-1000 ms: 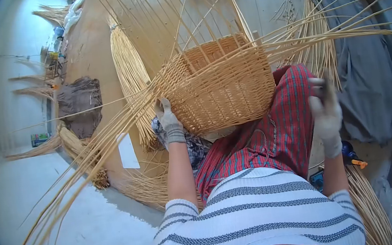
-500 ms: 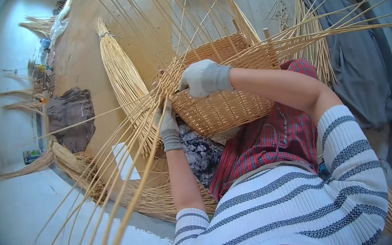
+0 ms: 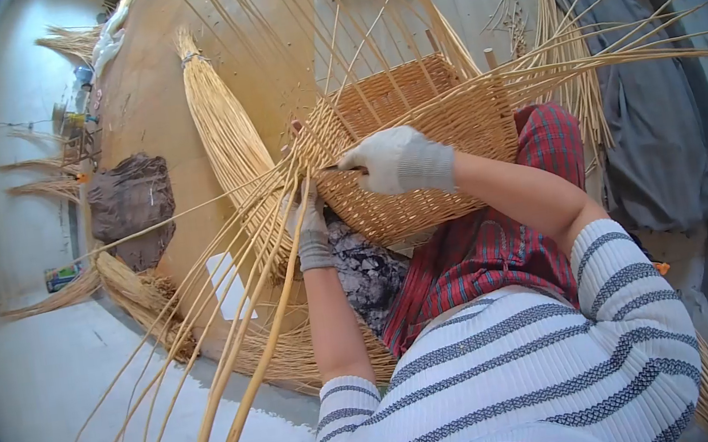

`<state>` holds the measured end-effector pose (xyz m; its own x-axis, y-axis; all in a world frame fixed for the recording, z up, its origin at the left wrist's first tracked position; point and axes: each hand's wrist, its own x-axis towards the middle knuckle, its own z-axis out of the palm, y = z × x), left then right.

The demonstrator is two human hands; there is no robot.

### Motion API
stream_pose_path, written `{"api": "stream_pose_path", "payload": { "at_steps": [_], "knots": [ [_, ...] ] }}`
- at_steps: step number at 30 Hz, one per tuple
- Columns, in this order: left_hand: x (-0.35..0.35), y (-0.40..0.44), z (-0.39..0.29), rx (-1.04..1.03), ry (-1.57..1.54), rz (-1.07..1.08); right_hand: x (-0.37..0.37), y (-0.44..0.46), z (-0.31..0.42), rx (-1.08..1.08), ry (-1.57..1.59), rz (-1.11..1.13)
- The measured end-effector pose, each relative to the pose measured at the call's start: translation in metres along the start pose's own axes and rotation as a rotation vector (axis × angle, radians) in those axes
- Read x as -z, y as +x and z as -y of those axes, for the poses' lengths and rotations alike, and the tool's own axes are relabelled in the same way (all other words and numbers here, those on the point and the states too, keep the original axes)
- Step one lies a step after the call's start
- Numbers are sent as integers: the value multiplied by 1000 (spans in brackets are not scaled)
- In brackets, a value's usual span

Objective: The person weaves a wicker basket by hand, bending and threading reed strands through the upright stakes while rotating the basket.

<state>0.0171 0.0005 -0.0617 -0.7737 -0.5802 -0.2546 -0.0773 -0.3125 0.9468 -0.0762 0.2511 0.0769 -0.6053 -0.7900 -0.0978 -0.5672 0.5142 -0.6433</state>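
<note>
Wicker basket [image 3: 443, 151] sits tilted across the person's lap, its near left corner between two gloved hands. The right hand [image 3: 400, 159] is closed, thumb and fingers pinched on a thin dark thing [image 3: 330, 168], maybe a tool, though it's too small to be sure. The left hand [image 3: 307, 220] is curled around the basket's corner, just beside long rods [image 3: 245, 262] that fan out past the left forearm. Slender stakes [image 3: 367, 103] rise over the basket, whose open top shows woven inner walls, and a wooden peg [image 3: 490, 58] stands at its right corner. Farther out, a tied bundle [image 3: 224, 113] lies on the tan floor covering [image 3: 150, 96], a brown cloth [image 3: 132, 201] left of it, grey fabric [image 3: 656, 136] over on the right.
</note>
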Motion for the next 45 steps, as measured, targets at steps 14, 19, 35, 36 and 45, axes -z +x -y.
{"api": "stream_pose_path", "payload": {
  "at_steps": [14,19,35,36,45],
  "knots": [
    [-19,8,-4,74,87,136,-83,-317,-267,-757,417,-1117],
    [-51,-21,-24,39,225,0,-113,-341,-271,-1240,223,-629],
    [-23,-35,16,-189,471,71,16,-107,-96,-69,-413,-952],
    [-25,-37,15,-200,486,72,17,-98,-100,-68,-406,-947],
    [-34,-47,19,-237,693,-30,30,-83,-103,-386,-415,-313]
  ]
}}
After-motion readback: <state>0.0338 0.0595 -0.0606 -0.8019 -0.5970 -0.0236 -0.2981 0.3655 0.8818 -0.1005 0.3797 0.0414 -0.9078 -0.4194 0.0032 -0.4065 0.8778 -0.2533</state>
